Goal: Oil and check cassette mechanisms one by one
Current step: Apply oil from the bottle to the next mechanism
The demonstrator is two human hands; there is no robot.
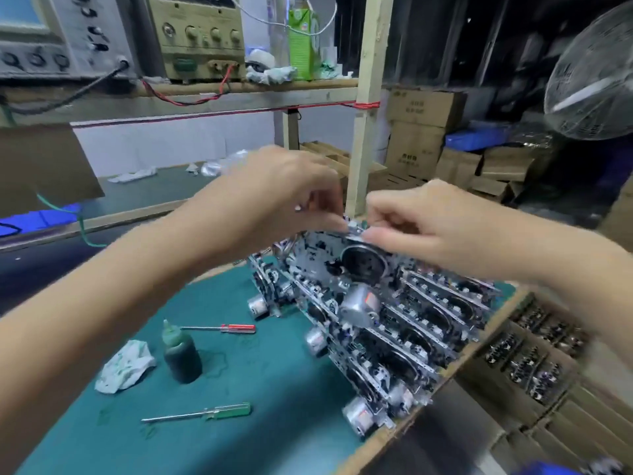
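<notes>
A metal cassette mechanism (346, 265) with a round flywheel and a silver motor is tilted up above a row of several more mechanisms (411, 330) stacked along the right side of the green mat (260, 389). My left hand (274, 197) pinches its top edge from the left. My right hand (421, 228) pinches the same top edge from the right. A dark green oil bottle (181, 356) stands upright on the mat to the lower left, apart from both hands.
A red-handled screwdriver (222, 328), a green-handled screwdriver (205, 413) and a crumpled cloth (125, 366) lie on the mat. A wooden post (368, 108) rises behind the hands. Test instruments sit on the shelf above. Boxes of mechanisms (534, 351) lie lower right; a fan (589, 80) stands far right.
</notes>
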